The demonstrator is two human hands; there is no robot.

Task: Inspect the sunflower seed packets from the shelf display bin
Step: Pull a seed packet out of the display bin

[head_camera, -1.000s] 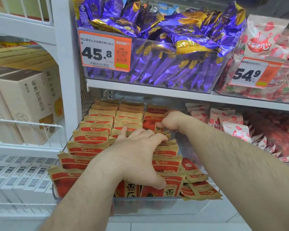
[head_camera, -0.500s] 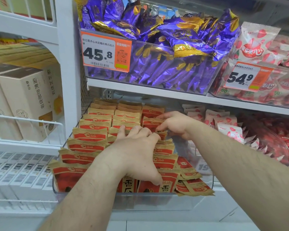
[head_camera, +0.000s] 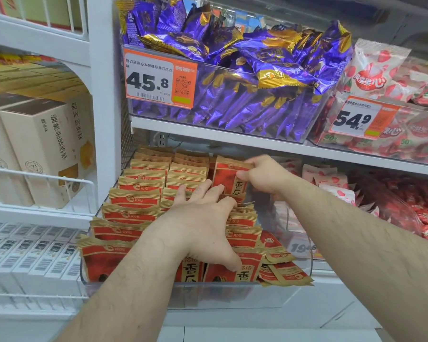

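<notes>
My right fingers [head_camera: 245,174] pinch one sunflower seed packet [head_camera: 229,177] by its top corner, lifted clear of the back rows so its face shows. My left hand [head_camera: 203,223] lies spread over the standing packets [head_camera: 131,199], probably steadying them upright in the clear display bin [head_camera: 277,296] on the shelf [head_camera: 232,138].
</notes>
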